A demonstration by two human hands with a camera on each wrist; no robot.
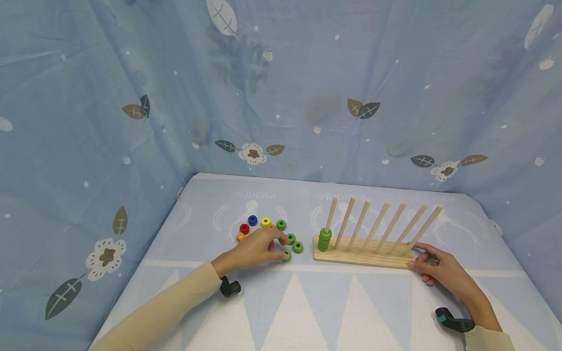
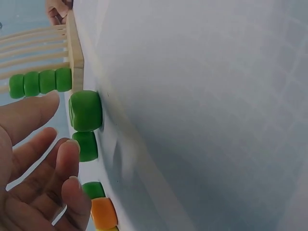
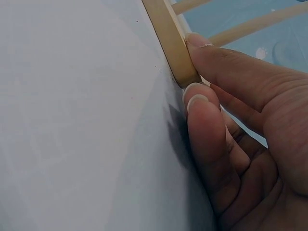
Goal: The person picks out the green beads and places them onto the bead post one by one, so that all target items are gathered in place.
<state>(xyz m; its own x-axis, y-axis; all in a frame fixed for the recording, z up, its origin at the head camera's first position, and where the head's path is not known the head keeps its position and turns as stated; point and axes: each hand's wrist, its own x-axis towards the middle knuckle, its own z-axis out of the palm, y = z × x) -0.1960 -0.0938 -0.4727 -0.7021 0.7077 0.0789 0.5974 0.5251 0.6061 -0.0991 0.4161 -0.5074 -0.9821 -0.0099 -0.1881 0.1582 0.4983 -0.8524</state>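
Note:
My left hand [image 1: 259, 247] reaches over loose beads, thumb and fingers spread. The nearest green bead [image 2: 87, 110] stands just past the thumb in the left wrist view, apparently with a small gap. Other green beads [image 1: 298, 247] lie beside it. A wooden peg rack [image 1: 364, 257] with a row of upright pegs stands to the right. Several green beads [image 1: 324, 240] are stacked on its leftmost peg; the other pegs are bare. My right hand [image 1: 445, 273] grips the rack's right end, its thumb [image 3: 226, 65] against the wood and other fingers curled by the end.
Left of the green beads lie a blue bead [image 1: 252, 220], a yellow bead [image 1: 265, 222], a red bead [image 1: 244, 228] and an orange bead [image 1: 240, 237]. Another orange bead [image 2: 104, 213] is partly hidden behind the left hand in the head view. Patterned cloth [image 1: 281, 97] hangs behind the table.

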